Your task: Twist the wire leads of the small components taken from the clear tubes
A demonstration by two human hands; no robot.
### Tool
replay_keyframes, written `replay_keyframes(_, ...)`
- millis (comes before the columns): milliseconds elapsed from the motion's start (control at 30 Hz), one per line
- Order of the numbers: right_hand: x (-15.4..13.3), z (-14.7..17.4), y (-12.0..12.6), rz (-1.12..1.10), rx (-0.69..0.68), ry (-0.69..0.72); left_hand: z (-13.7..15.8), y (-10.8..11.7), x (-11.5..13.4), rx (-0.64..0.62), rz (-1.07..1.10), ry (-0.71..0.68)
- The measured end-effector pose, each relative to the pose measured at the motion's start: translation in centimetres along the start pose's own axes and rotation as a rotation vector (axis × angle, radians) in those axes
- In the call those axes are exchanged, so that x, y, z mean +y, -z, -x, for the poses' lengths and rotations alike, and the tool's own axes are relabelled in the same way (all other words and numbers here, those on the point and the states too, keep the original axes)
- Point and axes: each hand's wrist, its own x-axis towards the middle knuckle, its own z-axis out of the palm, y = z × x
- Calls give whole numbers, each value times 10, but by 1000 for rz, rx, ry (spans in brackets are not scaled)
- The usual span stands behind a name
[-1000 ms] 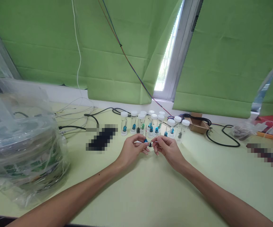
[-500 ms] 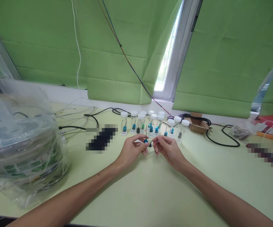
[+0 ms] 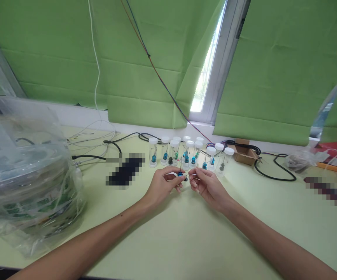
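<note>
My left hand (image 3: pixel 167 182) pinches a small blue piece with a thin upright metal pin (image 3: pixel 180 174) between thumb and fingers. A small dark round part (image 3: pixel 185 179) shows beside its thumb tip; I cannot tell whether it belongs to the blue piece. My right hand (image 3: pixel 206 182) faces it, thumb and index finger pressed together. A thin light line runs from these fingertips toward the blue piece, too fine to name. Just beyond both hands stand several clear tubes with white caps (image 3: pixel 189 144), holding similar blue, green or dark pieces with pins.
A large plastic-wrapped bundle of reels (image 3: pixel 31 186) stands at the left. A blurred-out dark object (image 3: pixel 126 169) lies left of the tubes. Black cable (image 3: pixel 275 177), an open cardboard box (image 3: pixel 244 153) and a red bag (image 3: pixel 336 152) are at the back right. Green blinds (image 3: pixel 145 85) hang behind the table.
The right fingertips have shifted very slightly, and a thin light line now shows between them and the blue piece. The left hand keeps its hold almost unmoved.
</note>
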Motion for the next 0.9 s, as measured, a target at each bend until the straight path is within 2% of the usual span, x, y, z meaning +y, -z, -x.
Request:
replay_keyframes(567, 6, -3, 2, -201, 45, -103, -2, 4, -5, -16, -57, -29)
replay_keyframes(900, 5, -1, -4, -17, 36, -54, -3, 3, -3, -2, -54, 38)
